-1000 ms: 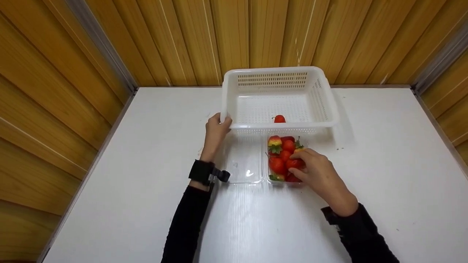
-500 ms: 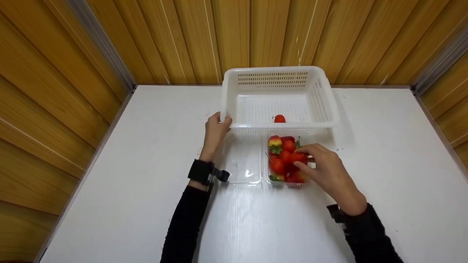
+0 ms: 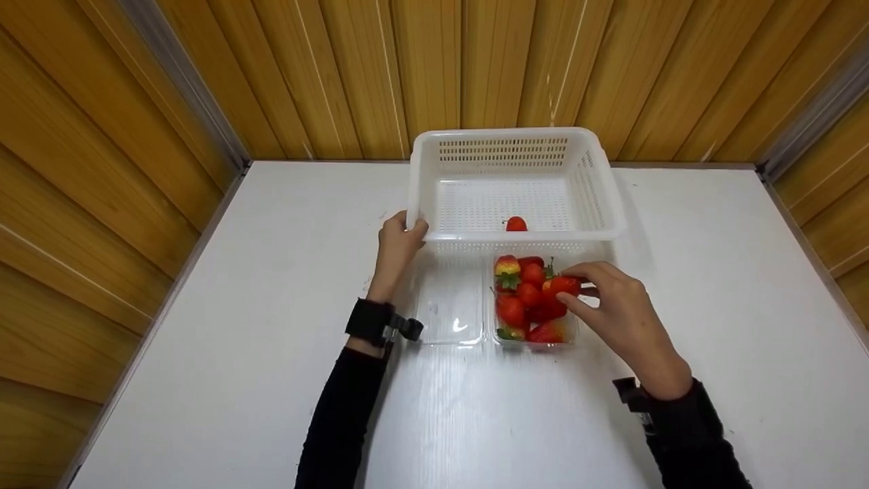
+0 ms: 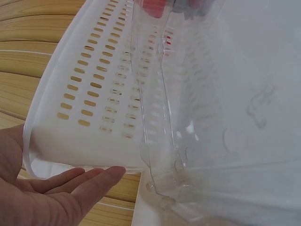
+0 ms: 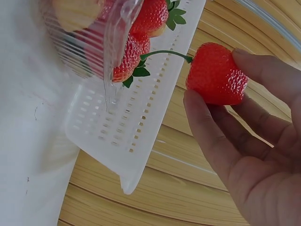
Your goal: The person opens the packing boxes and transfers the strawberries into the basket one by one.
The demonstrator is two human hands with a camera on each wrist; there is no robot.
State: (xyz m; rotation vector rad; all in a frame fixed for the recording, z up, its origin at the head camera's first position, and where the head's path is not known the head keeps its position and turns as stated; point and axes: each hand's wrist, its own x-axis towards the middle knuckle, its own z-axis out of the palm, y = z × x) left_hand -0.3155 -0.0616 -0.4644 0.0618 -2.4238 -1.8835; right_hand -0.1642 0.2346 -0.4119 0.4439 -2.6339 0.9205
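Observation:
My right hand (image 3: 621, 309) pinches a red strawberry (image 5: 217, 74) with a green stem between thumb and fingers, just above the right side of a clear plastic clamshell box. Several strawberries (image 3: 510, 311) fill that half of the box (image 3: 497, 339). Its lid half (image 3: 448, 305) lies open to the left. My left hand (image 3: 400, 241) grips the front left corner of a white slotted basket (image 3: 516, 236), thumb over the rim. In the left wrist view the fingers (image 4: 101, 186) reach under that rim. One more strawberry (image 3: 516, 224) lies inside the basket, partly hidden by its front wall.
The white table (image 3: 285, 272) extends to both sides and in front of the box. Yellow wood-grain panels (image 3: 495, 61) rise behind the basket and at the left and right. Grey metal posts (image 3: 197, 88) stand at the corners.
My right hand has drawn up and right out of the pile with a strawberry between its fingers. The strawberries beneath have shifted a little. My left hand stays on the basket corner.

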